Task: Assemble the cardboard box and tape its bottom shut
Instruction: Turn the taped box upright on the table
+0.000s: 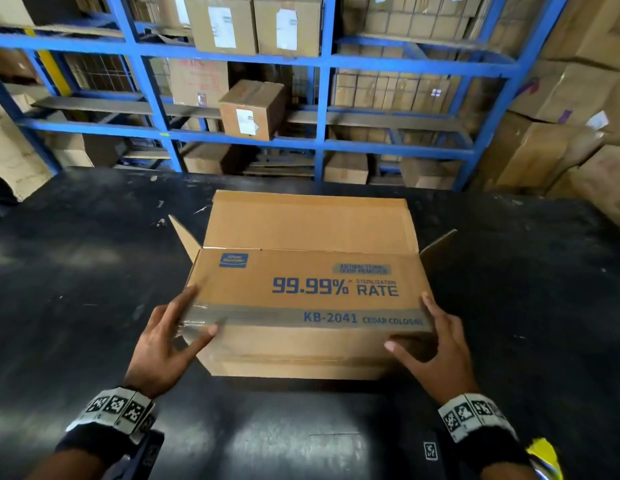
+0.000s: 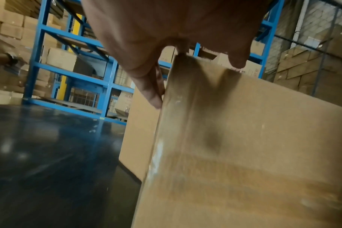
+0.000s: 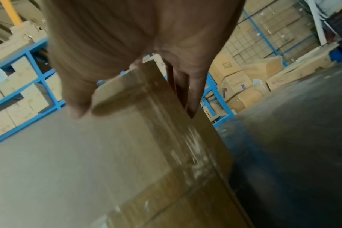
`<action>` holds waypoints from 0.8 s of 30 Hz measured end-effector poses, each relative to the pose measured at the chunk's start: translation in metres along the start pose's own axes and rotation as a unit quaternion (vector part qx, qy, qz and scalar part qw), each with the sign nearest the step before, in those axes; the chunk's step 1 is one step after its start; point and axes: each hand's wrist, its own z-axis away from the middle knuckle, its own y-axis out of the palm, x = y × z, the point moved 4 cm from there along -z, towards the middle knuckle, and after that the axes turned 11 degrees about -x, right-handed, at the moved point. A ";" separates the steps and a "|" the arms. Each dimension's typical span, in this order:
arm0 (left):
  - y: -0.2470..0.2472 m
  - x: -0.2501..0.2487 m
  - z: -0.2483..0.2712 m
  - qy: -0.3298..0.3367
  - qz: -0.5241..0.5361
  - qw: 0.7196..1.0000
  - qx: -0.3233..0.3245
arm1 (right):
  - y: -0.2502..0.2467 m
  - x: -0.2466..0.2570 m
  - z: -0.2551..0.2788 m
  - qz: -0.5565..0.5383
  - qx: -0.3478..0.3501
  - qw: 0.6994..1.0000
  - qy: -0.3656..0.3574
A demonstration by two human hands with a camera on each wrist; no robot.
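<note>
Hands (image 1: 163, 344) (image 1: 440, 348) hold box (image 1: 301, 292) on black table (image 1: 76, 289) (blue shelving (image 1: 232, 58) behind).

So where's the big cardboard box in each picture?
Head: the cardboard box sits in the middle, on the black table.
Left wrist: the box fills the lower right, under the left hand.
Right wrist: the box fills the lower left, under the right hand.
Shared landmark: the blue shelving behind the box.
</note>
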 end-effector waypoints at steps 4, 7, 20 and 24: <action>-0.001 -0.005 -0.033 -0.013 -0.040 0.997 0.061 | -0.011 0.007 -0.031 0.001 0.064 0.998 0.024; 0.008 -0.013 -0.069 -0.041 -0.090 0.984 0.145 | -0.009 0.014 -0.069 0.062 0.116 0.991 0.036; 0.028 -0.036 -0.139 -0.073 -0.147 0.961 0.224 | 0.008 0.060 -0.142 0.200 0.247 0.948 0.013; 0.017 -0.044 -0.136 -0.009 -0.138 0.977 0.165 | 0.000 0.063 -0.138 0.162 0.168 0.972 -0.023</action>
